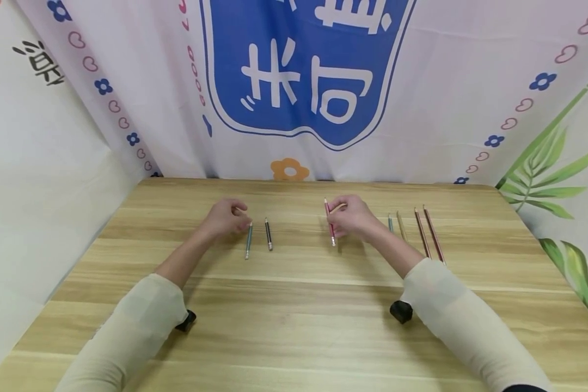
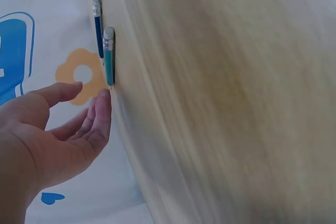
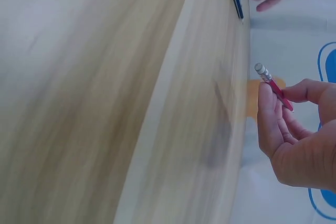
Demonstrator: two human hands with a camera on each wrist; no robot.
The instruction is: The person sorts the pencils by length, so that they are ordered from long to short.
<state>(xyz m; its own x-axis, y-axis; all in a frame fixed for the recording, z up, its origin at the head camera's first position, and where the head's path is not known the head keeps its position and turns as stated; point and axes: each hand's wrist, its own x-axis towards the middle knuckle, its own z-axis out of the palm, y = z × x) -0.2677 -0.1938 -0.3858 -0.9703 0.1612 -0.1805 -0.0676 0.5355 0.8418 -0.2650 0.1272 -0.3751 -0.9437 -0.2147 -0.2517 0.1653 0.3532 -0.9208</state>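
My right hand (image 1: 351, 216) pinches a short pink pencil (image 1: 332, 235) between thumb and fingers; in the right wrist view the pink pencil (image 3: 276, 92) is off the table, its eraser end sticking out past the fingertips. At the left, my left hand (image 1: 227, 216) is beside a short teal pencil (image 1: 248, 243), its thumb and fingers apart with nothing between them. The left wrist view has the fingertips close to the tip of the teal pencil (image 2: 108, 61); whether they touch is hard to tell. A dark blue pencil (image 1: 268, 235) lies just right of the teal one.
Near my right forearm lie a short blue-green pencil (image 1: 390, 222), a yellow pencil (image 1: 401, 226) and two longer dark red pencils (image 1: 433, 234), partly hidden by the arm. They rest on a wooden table (image 1: 284, 326), with a printed curtain (image 1: 431, 120) behind its far edge.
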